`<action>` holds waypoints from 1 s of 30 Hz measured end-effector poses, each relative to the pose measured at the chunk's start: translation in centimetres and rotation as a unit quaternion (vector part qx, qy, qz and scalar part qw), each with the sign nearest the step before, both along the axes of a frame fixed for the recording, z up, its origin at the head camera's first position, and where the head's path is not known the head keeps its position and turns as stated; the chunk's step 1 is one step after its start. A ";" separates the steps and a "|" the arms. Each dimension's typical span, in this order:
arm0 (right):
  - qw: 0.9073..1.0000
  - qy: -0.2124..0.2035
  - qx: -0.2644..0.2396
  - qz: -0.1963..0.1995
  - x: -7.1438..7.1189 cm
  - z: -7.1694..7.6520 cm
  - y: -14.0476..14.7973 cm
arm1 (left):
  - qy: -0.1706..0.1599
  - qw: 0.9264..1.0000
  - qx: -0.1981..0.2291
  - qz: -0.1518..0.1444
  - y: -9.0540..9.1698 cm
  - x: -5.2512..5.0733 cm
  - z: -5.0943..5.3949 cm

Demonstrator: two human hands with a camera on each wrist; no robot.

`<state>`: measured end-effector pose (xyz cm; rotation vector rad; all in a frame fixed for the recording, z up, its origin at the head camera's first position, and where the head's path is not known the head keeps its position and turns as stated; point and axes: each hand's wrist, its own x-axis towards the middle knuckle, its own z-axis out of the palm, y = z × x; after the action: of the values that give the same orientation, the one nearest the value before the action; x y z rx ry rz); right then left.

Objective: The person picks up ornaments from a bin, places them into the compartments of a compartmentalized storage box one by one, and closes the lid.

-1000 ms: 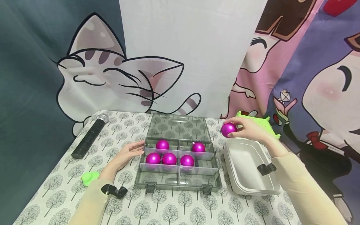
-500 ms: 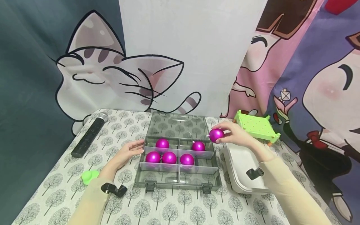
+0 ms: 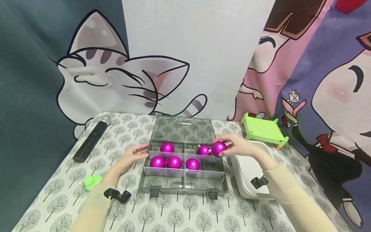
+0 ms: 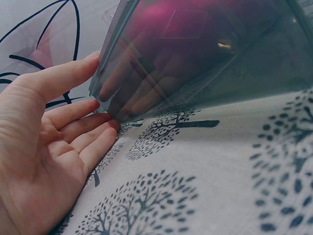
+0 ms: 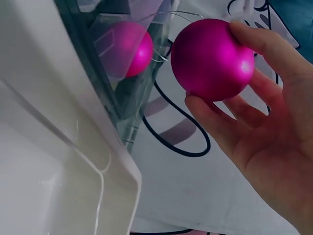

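Note:
A magenta Christmas ball (image 3: 218, 149) is held between the thumb and fingers of my right hand (image 3: 239, 146), over the back right compartment of a smoky clear divided box (image 3: 184, 190). Another magenta ball (image 3: 204, 149) sits in that compartment, just left of the held one. Three more occupy the middle row and one lies in the back left compartment; the front row holds none. My left hand (image 3: 131, 158) has its fingers straight, touching the box's left side, as the left wrist view (image 4: 54, 142) also shows. The lid (image 3: 184, 129) lies folded back.
Right of the box stands a white plastic tub (image 3: 242, 180), partly under my right forearm. Behind it is a lime green toy bed (image 3: 263, 129). A black microphone (image 3: 91, 140) and a green rubber duck (image 3: 92, 182) lie at left. Printed curtains hang behind the table.
My right hand has carried the ball leftward and down, from above the tub's far end to the box's back right compartment. My left hand stays at the box's side.

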<state>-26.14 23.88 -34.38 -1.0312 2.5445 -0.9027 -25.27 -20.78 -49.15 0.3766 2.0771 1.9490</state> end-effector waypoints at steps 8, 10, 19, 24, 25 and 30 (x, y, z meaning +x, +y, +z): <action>0.998 -0.036 0.050 0.011 0.5 -0.7 -1.0 | -0.002 1.000 0.002 0.001 -0.1 -0.1 -0.2; 0.998 -0.037 0.058 0.010 0.6 -0.9 -1.2 | 0.000 1.000 0.001 0.002 0.0 -0.1 -0.2; 0.995 -0.006 0.095 0.008 0.9 -1.8 -1.9 | 0.003 1.000 0.000 0.000 0.1 -0.1 -0.1; 0.993 0.009 0.113 0.013 1.1 -1.8 -2.2 | 0.003 1.000 -0.001 0.000 0.0 -0.1 -0.2; 0.993 0.009 0.117 0.015 1.1 -1.7 -2.3 | 0.000 1.000 0.000 0.002 0.0 -0.1 -0.2; 0.989 0.013 0.144 0.022 1.3 -1.6 -2.6 | -0.003 1.000 0.001 0.005 0.0 -0.1 -0.2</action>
<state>-24.88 21.33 -36.02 -1.0098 2.5634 -0.4914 -25.35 -20.75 -49.34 0.3613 2.0756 1.9560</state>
